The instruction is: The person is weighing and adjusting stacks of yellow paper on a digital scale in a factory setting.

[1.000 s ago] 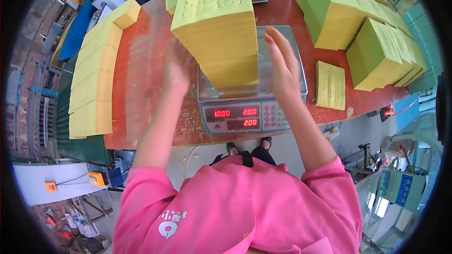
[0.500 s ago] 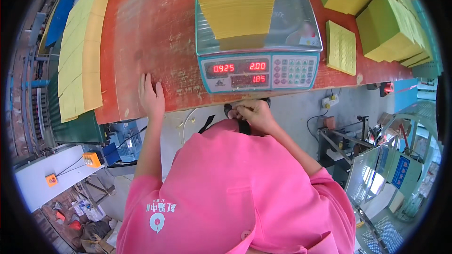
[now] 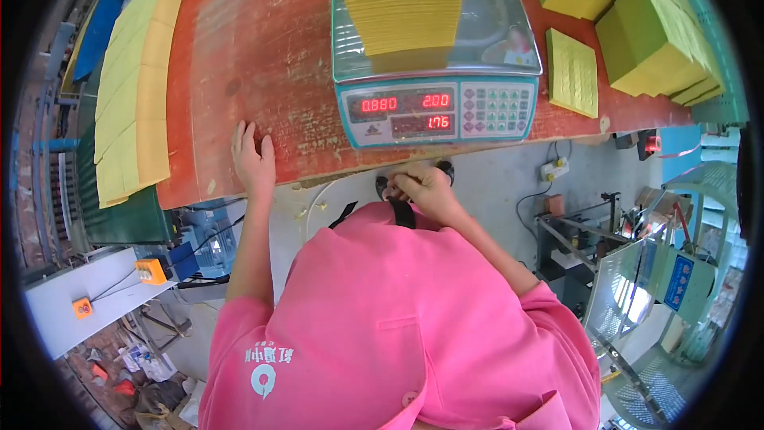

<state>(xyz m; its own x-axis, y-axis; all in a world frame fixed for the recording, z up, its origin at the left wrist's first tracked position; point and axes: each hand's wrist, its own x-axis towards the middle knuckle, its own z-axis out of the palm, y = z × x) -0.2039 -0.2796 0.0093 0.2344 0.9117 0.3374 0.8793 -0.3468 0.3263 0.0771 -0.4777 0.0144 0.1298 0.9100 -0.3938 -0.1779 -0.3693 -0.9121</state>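
My left hand [image 3: 255, 158] lies on the red tabletop [image 3: 263, 95] near its front edge, fingers stretched and apart, holding nothing. Just past the table edge, in front of my body, my right hand [image 3: 426, 191] is closed with fingers curled together; what they hold, if anything, is hidden. Beyond it stands a teal digital scale [image 3: 436, 114] with lit red digits and a keypad. A tall stack of yellow paper pieces [image 3: 402, 8] rests on the scale's metal pan, its top cut off by the picture's edge. Neither hand touches the scale or the stack.
A long row of yellow paper stacks [image 3: 151, 111] lines the table's left side. At right are larger yellow stacks [image 3: 656, 40] and a low yellow bundle [image 3: 573, 73]. Below right stand a metal frame [image 3: 581, 247] and a power strip [image 3: 555, 169]; an orange switch box [image 3: 151, 271] is at lower left.
The red digits on the scale show a lower reading. The view has shifted slightly; both hands keep nearly the same place and pose.
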